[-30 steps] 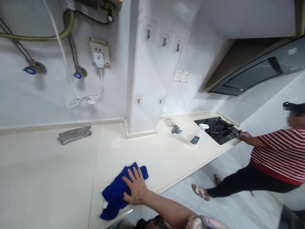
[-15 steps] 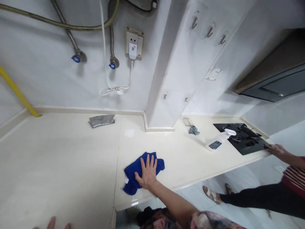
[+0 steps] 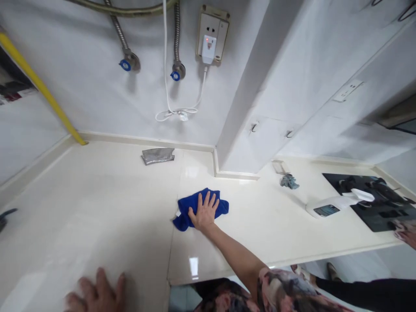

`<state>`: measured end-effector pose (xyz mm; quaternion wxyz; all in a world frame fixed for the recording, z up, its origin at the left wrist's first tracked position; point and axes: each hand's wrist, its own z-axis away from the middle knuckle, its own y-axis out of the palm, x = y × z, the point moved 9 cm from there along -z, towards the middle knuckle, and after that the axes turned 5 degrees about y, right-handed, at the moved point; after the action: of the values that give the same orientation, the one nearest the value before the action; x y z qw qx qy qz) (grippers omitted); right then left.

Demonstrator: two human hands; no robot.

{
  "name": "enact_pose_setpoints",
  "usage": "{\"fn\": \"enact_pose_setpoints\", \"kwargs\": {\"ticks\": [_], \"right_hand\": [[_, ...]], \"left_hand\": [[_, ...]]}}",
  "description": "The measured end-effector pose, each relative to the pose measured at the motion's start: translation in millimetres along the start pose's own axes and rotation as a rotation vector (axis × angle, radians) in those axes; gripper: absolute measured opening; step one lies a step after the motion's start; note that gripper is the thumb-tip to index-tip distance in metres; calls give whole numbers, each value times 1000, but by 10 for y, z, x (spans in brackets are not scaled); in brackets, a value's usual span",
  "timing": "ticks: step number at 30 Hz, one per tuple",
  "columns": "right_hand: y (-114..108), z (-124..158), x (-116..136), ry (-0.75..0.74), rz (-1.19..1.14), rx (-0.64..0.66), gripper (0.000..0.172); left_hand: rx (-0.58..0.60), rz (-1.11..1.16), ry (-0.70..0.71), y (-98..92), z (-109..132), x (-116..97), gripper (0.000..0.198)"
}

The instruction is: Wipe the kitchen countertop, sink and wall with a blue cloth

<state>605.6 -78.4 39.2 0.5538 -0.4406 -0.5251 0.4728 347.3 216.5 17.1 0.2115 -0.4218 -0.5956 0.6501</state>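
A crumpled blue cloth (image 3: 190,203) lies on the cream countertop (image 3: 130,195). My right hand (image 3: 204,212) presses flat on top of it, fingers spread and pointing toward the wall. A small white tag shows at the cloth's left edge. At the lower left, my left hand (image 3: 97,294) rests on or just over the bare counter with its fingers apart; the wrist is cut off by the frame. Behind the cloth, near the wall, lies a flat grey packet (image 3: 158,156).
To the right are a white spray bottle (image 3: 328,209), a grey-blue rag (image 3: 289,181) and a black gas hob (image 3: 380,212). A co-worker's hand (image 3: 406,232) is at the hob's front edge. A wall pillar (image 3: 242,156) juts over the counter; a yellow pipe (image 3: 48,93) stands left.
My right hand and the blue cloth have moved farther back on the counter, toward the wall. More of my left hand shows. The view has turned left.
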Motion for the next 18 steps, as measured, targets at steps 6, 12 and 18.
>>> {"fn": "enact_pose_setpoints", "kwargs": {"ticks": [6,12,18], "right_hand": [[21,-269,274,-108,-35,32,87],[112,-506,364,-274,9,99,73],[11,-701,360,-374,-18,72,81]], "left_hand": [[-100,209,707,367,-323,-2046,63],[-164,195,918,727,-483,-2794,64],[-160,187,977,697,-608,-2912,69]]}}
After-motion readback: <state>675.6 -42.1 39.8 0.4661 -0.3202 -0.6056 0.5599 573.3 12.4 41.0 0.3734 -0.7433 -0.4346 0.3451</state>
